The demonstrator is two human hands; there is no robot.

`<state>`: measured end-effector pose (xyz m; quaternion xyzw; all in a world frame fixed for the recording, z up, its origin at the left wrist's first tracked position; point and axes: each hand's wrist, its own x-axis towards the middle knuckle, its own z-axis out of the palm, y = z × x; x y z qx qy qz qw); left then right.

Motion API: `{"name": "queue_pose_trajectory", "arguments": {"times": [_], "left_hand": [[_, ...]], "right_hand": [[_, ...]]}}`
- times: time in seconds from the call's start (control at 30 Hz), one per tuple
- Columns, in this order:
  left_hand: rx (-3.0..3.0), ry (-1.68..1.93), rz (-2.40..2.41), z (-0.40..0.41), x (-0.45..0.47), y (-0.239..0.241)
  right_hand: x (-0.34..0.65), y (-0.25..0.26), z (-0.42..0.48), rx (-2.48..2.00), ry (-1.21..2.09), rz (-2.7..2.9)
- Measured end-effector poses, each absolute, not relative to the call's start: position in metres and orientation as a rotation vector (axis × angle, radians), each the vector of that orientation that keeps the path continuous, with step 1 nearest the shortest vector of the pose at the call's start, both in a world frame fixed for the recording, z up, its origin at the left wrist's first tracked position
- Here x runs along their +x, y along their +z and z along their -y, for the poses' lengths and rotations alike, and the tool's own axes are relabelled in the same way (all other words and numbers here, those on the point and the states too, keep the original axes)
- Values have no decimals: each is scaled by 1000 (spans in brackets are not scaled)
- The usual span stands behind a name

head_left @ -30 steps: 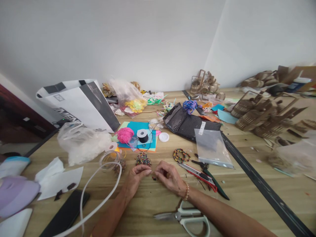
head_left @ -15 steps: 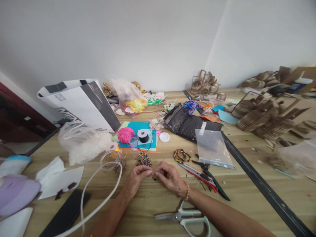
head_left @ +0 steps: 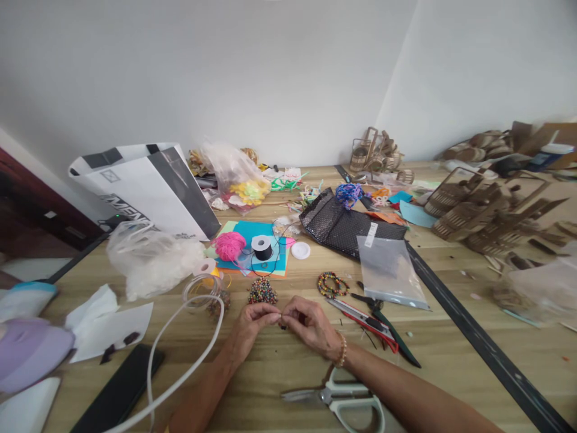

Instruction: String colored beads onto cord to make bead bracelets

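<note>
My left hand [head_left: 253,322] and my right hand [head_left: 308,325] meet fingertip to fingertip low over the wooden table [head_left: 451,355]. Both pinch something very small between them; a dark bead [head_left: 282,326] hangs just under the fingertips, and the thread is too thin to see. Just beyond my left hand lies a heap of mixed-colour beads [head_left: 262,291]. A finished beaded bracelet [head_left: 331,284] lies beyond my right hand. A spool of black cord [head_left: 261,247] stands on blue paper farther back.
White-handled scissors [head_left: 342,398] lie near my right forearm, with red and dark hand tools [head_left: 374,325] to the right. A glass jar [head_left: 202,290], white tube [head_left: 180,355], phone [head_left: 119,391], plastic bags, a black pouch [head_left: 342,225] and woven baskets [head_left: 478,210] crowd the table.
My two hands have closed the small gap between them, so the fingertips now touch. Everything else on the table lies as before.
</note>
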<state>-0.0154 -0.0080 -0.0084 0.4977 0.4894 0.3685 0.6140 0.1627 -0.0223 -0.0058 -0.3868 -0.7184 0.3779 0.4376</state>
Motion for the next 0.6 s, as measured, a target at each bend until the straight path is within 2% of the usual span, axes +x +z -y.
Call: {"name": "queue_pose_trajectory", "arguments": {"times": [0.6], "left_hand": [[1191,835,-1141,8,-14,-4]], "right_hand": [[162,-8,23,-972,994,1747]]}}
